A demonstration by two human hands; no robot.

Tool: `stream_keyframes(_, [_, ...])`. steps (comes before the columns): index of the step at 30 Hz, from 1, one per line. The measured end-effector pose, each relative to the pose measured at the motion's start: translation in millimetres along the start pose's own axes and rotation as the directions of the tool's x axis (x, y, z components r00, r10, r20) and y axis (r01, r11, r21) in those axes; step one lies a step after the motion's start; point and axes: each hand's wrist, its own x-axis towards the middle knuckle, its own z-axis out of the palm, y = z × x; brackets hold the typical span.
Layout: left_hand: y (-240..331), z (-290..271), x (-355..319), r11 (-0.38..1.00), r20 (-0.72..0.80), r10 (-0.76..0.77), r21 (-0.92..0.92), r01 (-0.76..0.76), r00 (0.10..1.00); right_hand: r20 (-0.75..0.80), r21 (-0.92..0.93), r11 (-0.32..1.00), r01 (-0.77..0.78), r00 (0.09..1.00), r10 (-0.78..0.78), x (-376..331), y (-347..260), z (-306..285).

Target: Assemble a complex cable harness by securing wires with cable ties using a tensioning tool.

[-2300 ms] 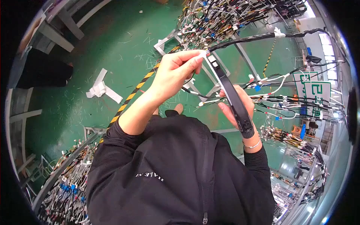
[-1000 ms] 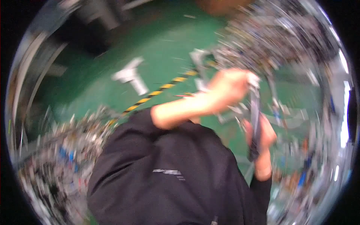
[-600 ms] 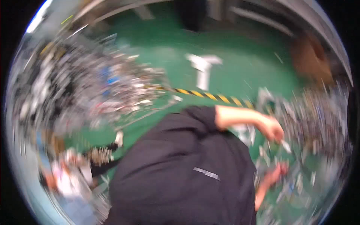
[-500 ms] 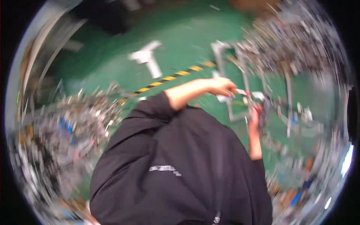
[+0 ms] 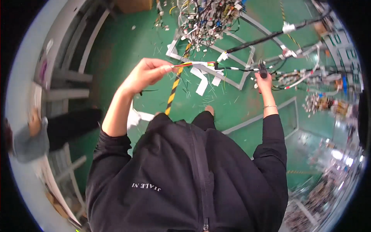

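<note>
The left hand [image 5: 148,73] pinches the ends of red and yellow wires [image 5: 183,65], which stretch rightward. The right hand [image 5: 264,82] grips a black tool [image 5: 263,71], seen nearly end-on. A black-wrapped cable bundle [image 5: 266,38] with white tape [image 5: 288,28] runs to the upper right. Wire harnesses [image 5: 212,19] crowd the top; 1 co-worker [image 5: 29,141] shows at the left edge, partly blurred. Black-and-yellow tape [image 5: 174,92] marks the green floor [image 5: 228,100].

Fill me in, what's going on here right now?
A person's left-hand grip pinches red and yellow wires, which stretch out toward the right. The right-hand grip holds a black handheld tool, seen nearly end-on, so its exact kind is unclear. Beyond the hands, a black-wrapped cable slants to the upper right with white wrapping on it. A dense cluster of wire harnesses fills the top of the view, above the green floor.
</note>
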Motion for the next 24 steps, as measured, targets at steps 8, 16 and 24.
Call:
stream_keyframes(8, [5,-47,-30,0.986,0.034,-0.015,-0.168,0.021,0.999,-0.155,0.335,0.938,0.087,0.987,-0.036,-199,-177,67])
stream_keyframes(16, [17,-43,-67,0.763,0.489,-0.086,-0.529,0.373,0.868,-0.131,0.963,0.252,0.095,0.983,0.129,-158,-298,99])
stream_keyframes(24, [25,-56,-104,0.756,0.286,0.248,-0.654,-0.001,0.925,-0.264,0.963,-0.003,0.27,0.939,-0.221,-193,-404,23])
